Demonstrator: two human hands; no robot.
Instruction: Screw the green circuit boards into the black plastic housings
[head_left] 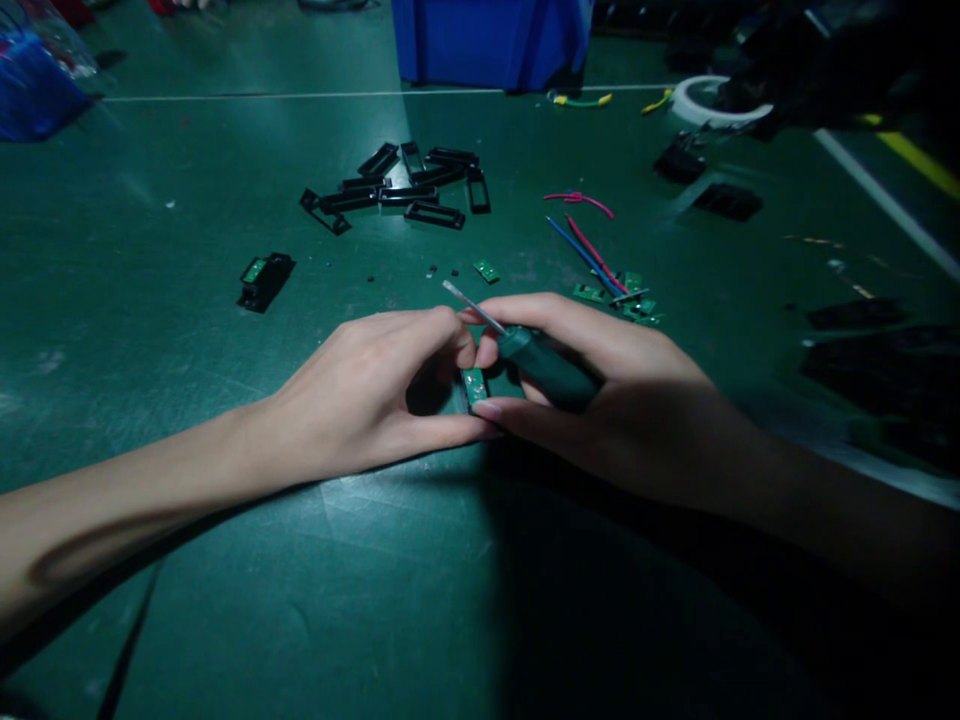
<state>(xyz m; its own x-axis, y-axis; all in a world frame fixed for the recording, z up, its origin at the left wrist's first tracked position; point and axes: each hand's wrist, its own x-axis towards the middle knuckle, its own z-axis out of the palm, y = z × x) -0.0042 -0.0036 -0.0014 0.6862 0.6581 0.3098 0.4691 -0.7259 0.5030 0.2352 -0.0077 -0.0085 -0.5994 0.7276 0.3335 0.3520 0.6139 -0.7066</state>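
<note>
Green board [475, 384] in fingers [489, 410]; second board [256, 269] in black housing [272, 282].

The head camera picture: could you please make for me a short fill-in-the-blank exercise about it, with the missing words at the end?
1. The right hand holds a ____ with a metal shaft.
2. The circuit board between the right hand and the left hand is ____ in colour.
3. In the picture, the black frames lie to the ____ of the blue wire.
4. The large box beyond the frames is ____ in colour.

Missing words: screwdriver; green; left; blue.
</note>
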